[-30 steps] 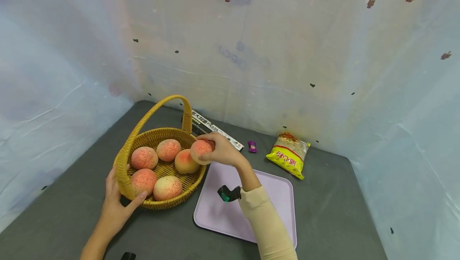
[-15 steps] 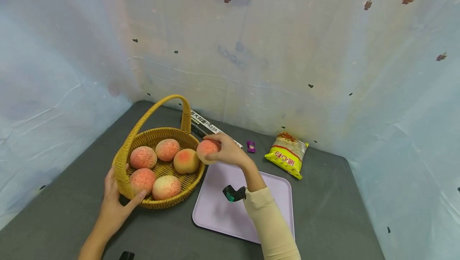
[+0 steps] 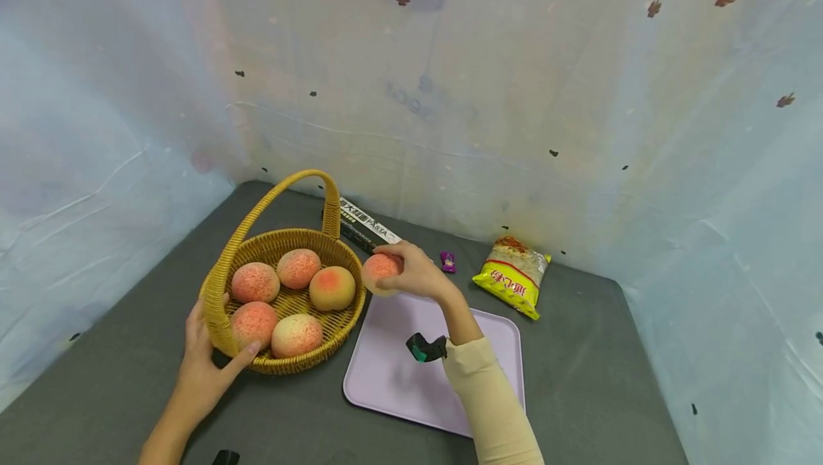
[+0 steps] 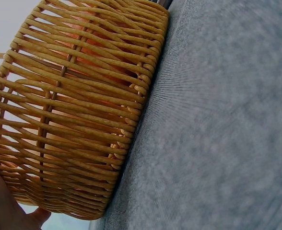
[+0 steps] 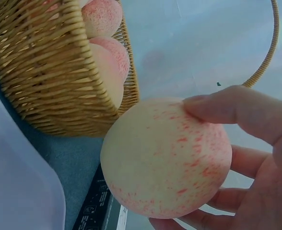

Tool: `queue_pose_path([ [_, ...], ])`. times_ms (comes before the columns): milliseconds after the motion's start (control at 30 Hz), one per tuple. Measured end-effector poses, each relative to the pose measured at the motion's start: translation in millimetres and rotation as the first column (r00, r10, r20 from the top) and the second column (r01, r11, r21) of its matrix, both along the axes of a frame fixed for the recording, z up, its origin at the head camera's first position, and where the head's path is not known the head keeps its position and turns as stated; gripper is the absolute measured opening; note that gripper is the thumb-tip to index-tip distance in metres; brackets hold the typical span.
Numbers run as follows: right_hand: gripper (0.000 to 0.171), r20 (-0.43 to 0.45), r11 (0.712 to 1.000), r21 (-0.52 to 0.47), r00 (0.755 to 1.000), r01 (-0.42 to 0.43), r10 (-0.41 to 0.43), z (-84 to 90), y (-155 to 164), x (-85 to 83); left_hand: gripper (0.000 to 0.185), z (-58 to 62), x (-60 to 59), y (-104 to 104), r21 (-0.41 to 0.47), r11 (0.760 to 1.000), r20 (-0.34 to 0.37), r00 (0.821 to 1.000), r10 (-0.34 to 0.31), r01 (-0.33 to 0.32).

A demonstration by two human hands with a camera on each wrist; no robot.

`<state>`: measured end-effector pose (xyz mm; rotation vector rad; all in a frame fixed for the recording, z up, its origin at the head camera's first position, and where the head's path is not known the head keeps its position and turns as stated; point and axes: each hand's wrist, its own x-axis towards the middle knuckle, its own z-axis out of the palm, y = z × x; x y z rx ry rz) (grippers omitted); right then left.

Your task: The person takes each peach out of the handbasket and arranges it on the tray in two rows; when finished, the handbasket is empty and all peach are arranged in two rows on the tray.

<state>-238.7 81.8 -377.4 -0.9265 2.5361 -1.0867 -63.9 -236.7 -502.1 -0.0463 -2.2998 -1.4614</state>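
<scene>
A yellow wicker basket (image 3: 313, 359) with a tall arched handle stands on the left, several peaches (image 3: 298, 336) lying inside it. My left hand (image 3: 207, 372) grips the basket's near left rim, its thumb over the edge; the left wrist view shows the woven side (image 4: 74, 110) up close. In my right hand (image 3: 418, 272) a pink-and-cream peach (image 3: 381, 273) is held between thumb and fingers, just right of the basket rim and above the far left corner of a lilac tray (image 3: 398, 379). The right wrist view shows this peach (image 5: 165, 158) clear of the basket.
Behind the basket and right hand lies a black-and-white pasta box (image 3: 366, 226). A small purple wrapped candy (image 3: 447, 262) and a yellow bag of pasta (image 3: 514, 276) lie at the back. Patterned sheeting (image 3: 411, 129) surrounds the grey table (image 3: 591, 365).
My right hand has carried its peach rightward, from over the basket's right rim to beside it above the tray's corner. The left hand stays on the basket.
</scene>
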Motion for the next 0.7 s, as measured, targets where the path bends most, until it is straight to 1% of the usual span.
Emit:
queue_pose_path([
  [167, 0.056, 0.007, 1.000, 0.019, 1.000, 0.002, -0.002, -4.4, 4, 0.2, 0.091, 0.0, 0.5, 0, -0.002, 1.000, 0.009, 1.000, 0.001, -0.001],
  [500, 0.055, 0.040, 0.999, -0.007, 0.998, -0.043, 0.044, -19.9, 15, -2.3, 0.092, -2.3, -0.6, -1, -0.004, 1.000, 0.009, 1.000, 0.004, -0.004],
  [700, 0.054, 0.048, 0.999, -0.010, 0.997, -0.052, 0.053, -27.3, 20, -3.5, 0.093, -2.4, -0.5, -1, 0.000, 1.000, 0.002, 1.000, 0.001, -0.001],
])
